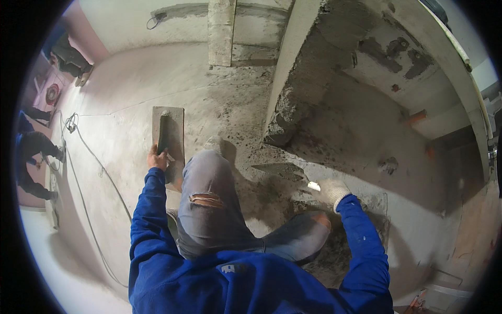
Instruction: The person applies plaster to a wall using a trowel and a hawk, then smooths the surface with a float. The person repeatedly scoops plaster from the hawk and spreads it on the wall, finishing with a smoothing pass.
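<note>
My left hand [157, 158], bare, is closed at the lower end of a rectangular plastering float [178, 131] with a dark handle along its back. The float lies by my left knee, back side up. My right hand [332, 192], in a pale knitted glove, grips a pointing trowel [282, 170]; a white piece of its handle shows at the fingers. The grey blade points left, low over mortar-strewn floor. Beneath my right forearm, a flat mortar-smeared board [379, 204] is partly covered.
A rough-edged partition [298, 68] with fresh grey mortar rises ahead on the right. A pale plank [220, 31] leans at the far wall. Cables [97, 157] trail across the floor on the left. Other people [36, 152] are at the left edge. Crumbs of mortar [240, 125] litter the floor.
</note>
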`<state>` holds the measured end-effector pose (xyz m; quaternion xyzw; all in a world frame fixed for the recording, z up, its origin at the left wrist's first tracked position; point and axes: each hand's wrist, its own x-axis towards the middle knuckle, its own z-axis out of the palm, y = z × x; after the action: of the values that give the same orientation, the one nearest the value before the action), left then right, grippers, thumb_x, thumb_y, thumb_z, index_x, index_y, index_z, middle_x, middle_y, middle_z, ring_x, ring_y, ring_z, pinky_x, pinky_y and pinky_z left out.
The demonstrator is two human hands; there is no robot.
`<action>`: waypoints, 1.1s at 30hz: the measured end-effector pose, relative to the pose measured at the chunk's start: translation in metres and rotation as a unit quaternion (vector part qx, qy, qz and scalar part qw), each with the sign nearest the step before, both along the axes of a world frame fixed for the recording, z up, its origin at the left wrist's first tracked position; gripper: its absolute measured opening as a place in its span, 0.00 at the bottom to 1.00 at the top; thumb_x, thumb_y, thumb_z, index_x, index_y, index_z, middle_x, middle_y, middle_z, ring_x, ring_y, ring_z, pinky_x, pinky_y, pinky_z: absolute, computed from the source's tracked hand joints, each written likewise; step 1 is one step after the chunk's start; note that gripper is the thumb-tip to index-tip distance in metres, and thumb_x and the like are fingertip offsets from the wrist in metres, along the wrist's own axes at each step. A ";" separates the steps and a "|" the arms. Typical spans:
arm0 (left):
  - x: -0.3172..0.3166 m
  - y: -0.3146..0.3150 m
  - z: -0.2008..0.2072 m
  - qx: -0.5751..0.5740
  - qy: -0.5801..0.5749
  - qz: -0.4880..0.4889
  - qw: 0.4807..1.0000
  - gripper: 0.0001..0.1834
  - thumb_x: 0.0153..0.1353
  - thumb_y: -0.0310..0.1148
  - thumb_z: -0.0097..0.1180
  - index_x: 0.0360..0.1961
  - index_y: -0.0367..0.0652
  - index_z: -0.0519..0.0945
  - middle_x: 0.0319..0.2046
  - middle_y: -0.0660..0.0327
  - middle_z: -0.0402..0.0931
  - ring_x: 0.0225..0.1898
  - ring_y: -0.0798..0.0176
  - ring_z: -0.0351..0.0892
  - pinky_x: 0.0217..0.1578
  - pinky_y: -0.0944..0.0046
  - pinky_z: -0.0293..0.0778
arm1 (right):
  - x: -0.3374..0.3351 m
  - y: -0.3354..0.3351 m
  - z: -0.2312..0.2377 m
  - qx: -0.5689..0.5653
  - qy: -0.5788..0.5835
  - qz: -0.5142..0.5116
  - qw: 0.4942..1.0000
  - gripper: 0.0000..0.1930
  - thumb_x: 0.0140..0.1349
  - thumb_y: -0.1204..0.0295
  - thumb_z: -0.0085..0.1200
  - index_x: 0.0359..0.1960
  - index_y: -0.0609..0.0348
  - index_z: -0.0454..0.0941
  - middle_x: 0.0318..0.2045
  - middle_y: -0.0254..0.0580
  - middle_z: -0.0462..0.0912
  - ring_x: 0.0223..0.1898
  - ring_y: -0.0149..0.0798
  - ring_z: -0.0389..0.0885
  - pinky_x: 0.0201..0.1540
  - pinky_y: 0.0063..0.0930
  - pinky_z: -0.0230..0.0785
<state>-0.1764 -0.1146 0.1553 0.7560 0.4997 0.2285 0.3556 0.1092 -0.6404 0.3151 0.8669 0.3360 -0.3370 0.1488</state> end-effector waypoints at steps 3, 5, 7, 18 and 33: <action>-0.001 0.005 -0.004 0.020 -0.006 0.000 1.000 0.19 0.58 0.33 0.61 0.49 0.37 0.75 0.34 0.57 0.82 0.26 0.67 0.80 0.28 0.66 0.75 | -0.007 0.002 0.008 0.035 0.018 -0.036 0.999 0.23 0.59 0.53 0.52 0.50 0.54 0.78 0.39 0.49 0.84 0.43 0.51 0.83 0.48 0.44 0.74; -0.001 0.010 -0.007 0.053 -0.010 -0.016 0.998 0.19 0.58 0.33 0.61 0.49 0.36 0.75 0.33 0.57 0.82 0.25 0.67 0.79 0.27 0.67 0.75 | -0.011 0.005 0.013 0.065 0.051 -0.071 0.994 0.24 0.59 0.52 0.52 0.49 0.56 0.78 0.37 0.50 0.85 0.41 0.51 0.83 0.47 0.44 0.74; 0.000 0.016 -0.007 0.048 0.011 -0.011 0.999 0.19 0.58 0.33 0.61 0.48 0.36 0.76 0.33 0.57 0.82 0.25 0.68 0.79 0.27 0.66 0.75 | -0.017 0.011 0.014 0.099 0.099 -0.109 0.984 0.26 0.59 0.50 0.52 0.48 0.60 0.78 0.35 0.50 0.85 0.40 0.51 0.83 0.46 0.44 0.73; 0.043 0.042 0.004 0.107 0.122 -0.043 0.986 0.22 0.52 0.31 0.62 0.50 0.43 0.79 0.44 0.43 0.76 0.48 0.44 0.76 0.49 0.53 0.73 | -0.057 0.140 -0.081 0.348 0.420 -0.424 0.723 0.15 0.64 0.59 0.54 0.46 0.50 0.67 0.23 0.35 0.72 0.15 0.28 0.67 0.16 0.27 0.62; 0.262 0.215 -0.192 0.003 0.212 -0.197 0.957 0.16 0.61 0.35 0.49 0.51 0.52 0.75 0.46 0.45 0.74 0.45 0.37 0.78 0.44 0.44 0.75 | 0.063 0.360 -0.135 0.321 0.231 -0.664 0.634 0.13 0.67 0.57 0.47 0.45 0.50 0.69 0.27 0.35 0.74 0.19 0.31 0.72 0.16 0.28 0.68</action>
<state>0.0852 0.1000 -0.0366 0.8714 0.4043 -0.0099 0.2777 0.1719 -0.2800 0.1800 0.7427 -0.2201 -0.4050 -0.4858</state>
